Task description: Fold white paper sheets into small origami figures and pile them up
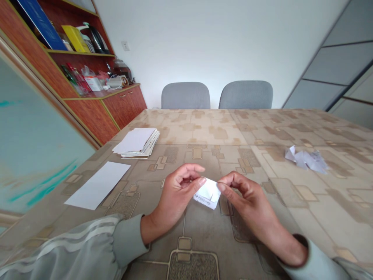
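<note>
Between my two hands is a small folded piece of white paper (207, 191), held above the table. Dark print runs along its lower edge, too small to read. My left hand (178, 195) pinches its upper left corner between thumb and fingers. At the upper right corner, the thumb and forefinger of my right hand (247, 198) grip it too. The paper's back side is hidden from me.
A stack of paper (136, 142) lies on the patterned table (198, 225) at the left, with a single white sheet (99, 184) nearer me. Crumpled paper (306, 159) lies at the right. Two grey chairs (185, 95) stand beyond the far edge, and a wooden cabinet (125, 107) at the left.
</note>
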Available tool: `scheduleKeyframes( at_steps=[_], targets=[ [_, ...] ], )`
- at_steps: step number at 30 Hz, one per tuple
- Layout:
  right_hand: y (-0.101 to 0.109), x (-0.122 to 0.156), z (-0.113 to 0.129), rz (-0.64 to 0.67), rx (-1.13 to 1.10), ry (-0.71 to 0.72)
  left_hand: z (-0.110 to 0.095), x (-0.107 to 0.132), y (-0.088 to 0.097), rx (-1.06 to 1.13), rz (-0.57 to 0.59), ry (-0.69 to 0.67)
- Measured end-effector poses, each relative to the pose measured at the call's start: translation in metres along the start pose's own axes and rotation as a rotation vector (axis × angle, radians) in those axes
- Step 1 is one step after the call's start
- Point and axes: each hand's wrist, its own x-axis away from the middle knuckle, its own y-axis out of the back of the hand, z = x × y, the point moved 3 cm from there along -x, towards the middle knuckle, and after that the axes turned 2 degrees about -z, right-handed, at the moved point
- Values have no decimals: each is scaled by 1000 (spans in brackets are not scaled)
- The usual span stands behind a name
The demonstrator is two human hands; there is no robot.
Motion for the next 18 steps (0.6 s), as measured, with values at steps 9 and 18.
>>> scheduleKeyframes(
  at_steps=[9,18],
  targets=[
    [0,-1,-5,25,-57,3,15,-3,1,9,72,87],
    [-1,4,10,171,724,443,-8,4,-1,-659,300,-484]
  ],
)
